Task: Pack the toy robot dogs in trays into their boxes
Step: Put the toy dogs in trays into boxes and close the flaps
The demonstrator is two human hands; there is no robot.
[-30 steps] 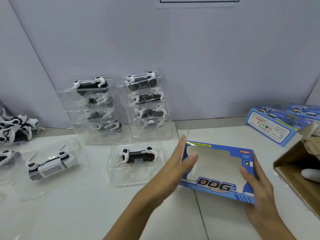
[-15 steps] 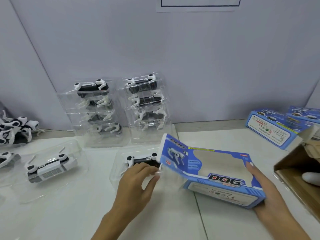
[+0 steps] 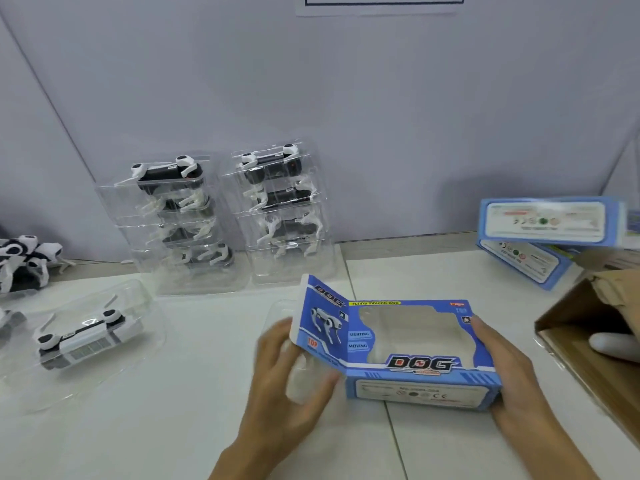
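Observation:
A blue windowed "DOG" box (image 3: 415,365) lies on the white table in front of me, its left end flap (image 3: 322,320) swung open. My right hand (image 3: 512,375) grips the box's right end, thumb on top. At the open left end, my left hand (image 3: 277,403) holds a clear plastic tray (image 3: 299,372). The tray is blurred and partly hidden behind the flap, and the toy dog in it is out of sight. The box window shows nothing inside.
Two stacks of trayed dogs (image 3: 176,216) (image 3: 280,209) stand against the back wall. One trayed white dog (image 3: 83,337) lies at left, loose dogs (image 3: 20,258) far left. Blue boxes (image 3: 543,221) (image 3: 526,265) sit back right. Another person's gloved hand (image 3: 613,344) is in a cardboard carton (image 3: 581,372).
The box was turned with its end flap opened to the left. My left hand left the box, took hold of the trayed dog and brought it to the open end. A blue box at back right moved.

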